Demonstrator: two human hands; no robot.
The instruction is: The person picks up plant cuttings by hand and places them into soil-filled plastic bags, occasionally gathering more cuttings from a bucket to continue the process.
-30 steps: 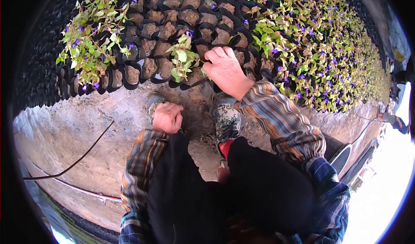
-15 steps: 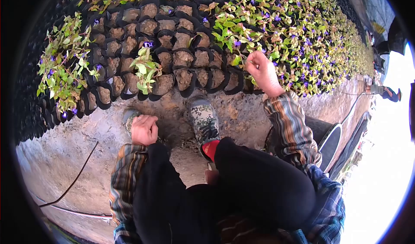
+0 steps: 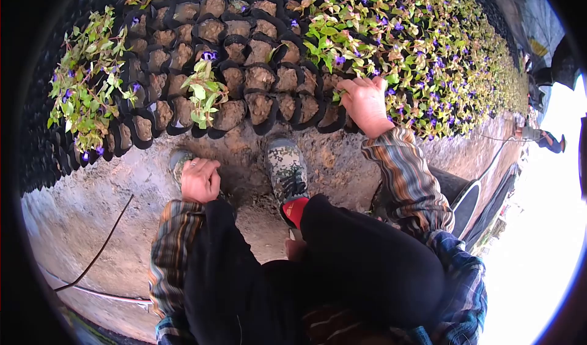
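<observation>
My right hand [image 3: 367, 105] is at the front edge of the flowering plants [image 3: 422, 57], fingers bent down among the leaves; what its fingertips hold, if anything, is hidden. My left hand [image 3: 200, 180] rests by my knee above a shoe, its fingers curled and their tips hidden. Between and beyond the hands are black pots [image 3: 260, 109] filled with brown soil. One small leafy plant with a purple flower [image 3: 203, 94] lies over the pots. A larger bunch of cut or loose-looking greenery [image 3: 85, 88] spreads over the pots at the left.
My camouflage shoe [image 3: 286, 167] stands on the bare ground [image 3: 153, 186] before the pots. A thin dark hose [image 3: 104, 247] runs at the lower left. A dark round container [image 3: 468, 207] lies at the right. Another person [image 3: 547, 138] is far off at the right edge.
My right hand has turned from a raised pinch to reach down with its fingers at the pots' edge. My left hand has hardly moved. The view has shifted slightly.
</observation>
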